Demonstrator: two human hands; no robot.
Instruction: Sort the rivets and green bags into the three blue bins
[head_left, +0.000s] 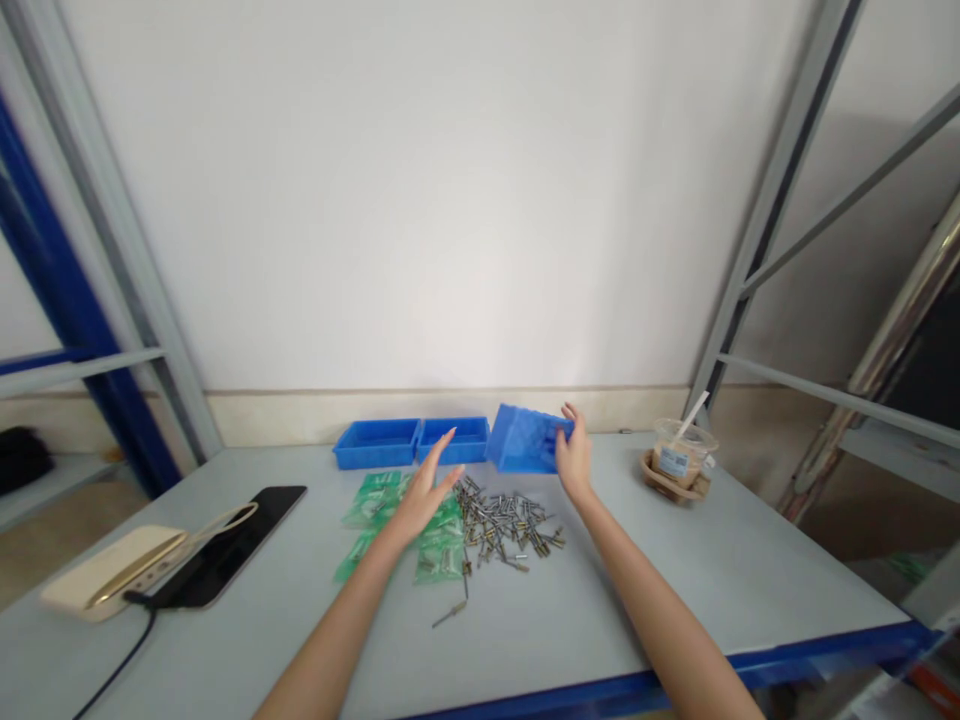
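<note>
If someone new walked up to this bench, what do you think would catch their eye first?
Most striking is the bright blue plastic bin tipped at the back of the bench, with the right hand against it. A loose heap of metal rivets lies mid-bench in front of it, and the open left hand hovers over green plastic bags beside the heap.

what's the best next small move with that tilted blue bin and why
Probably lower the tilted blue plastic bin flat beside the level blue plastic bin: it sits tipped with the right hand at its end, and lying flat it would likely rest steadier, behind the loose metal rivets.
</note>
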